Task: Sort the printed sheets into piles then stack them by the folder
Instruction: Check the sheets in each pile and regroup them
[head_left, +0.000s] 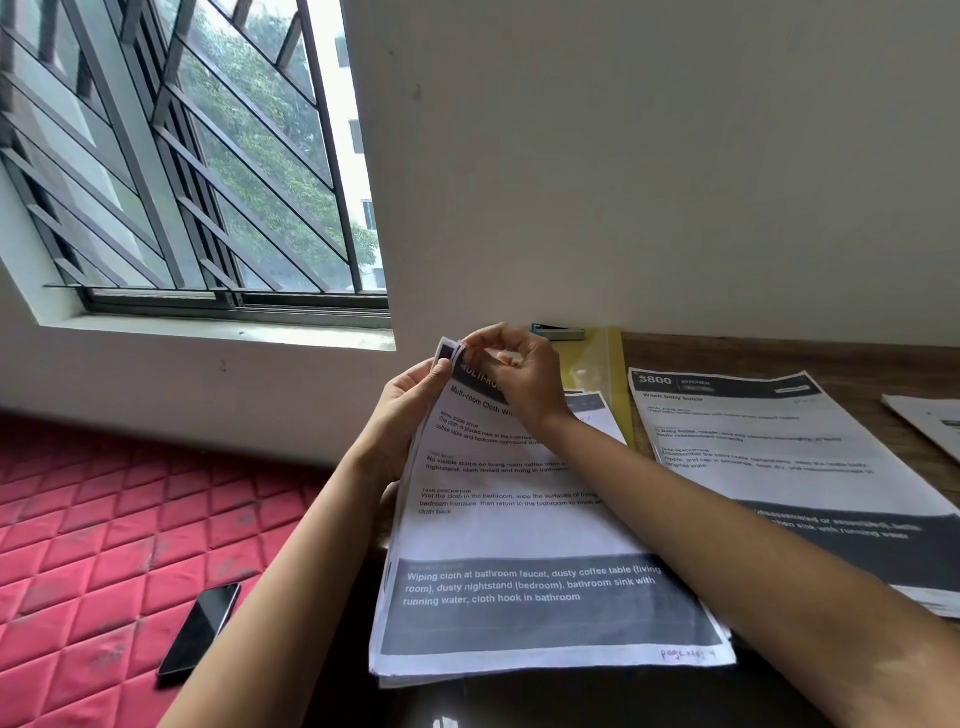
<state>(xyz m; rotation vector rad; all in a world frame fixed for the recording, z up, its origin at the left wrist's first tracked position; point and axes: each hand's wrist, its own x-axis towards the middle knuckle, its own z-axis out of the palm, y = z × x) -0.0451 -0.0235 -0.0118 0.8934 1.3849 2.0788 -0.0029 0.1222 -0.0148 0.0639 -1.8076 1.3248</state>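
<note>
A thick stack of printed sheets (519, 530) lies in front of me, its top page headed "Multi-room Cloth". My left hand (410, 410) holds the stack's upper left edge, thumb on the corner. My right hand (514, 374) pinches the lifted top corner of the sheets, peeling pages apart. A second pile with a "Wash baby bottle" page (769, 452) lies flat to the right. Behind my hands a yellow transparent folder (605, 364) lies against the wall, partly covered by paper.
A stapler (558, 332) sits on the folder's far end by the wall. More sheets (930, 421) show at the right edge of the wooden table (883, 358). A black phone (200, 629) lies on the red quilted mattress (104, 545) at the left. A barred window is behind.
</note>
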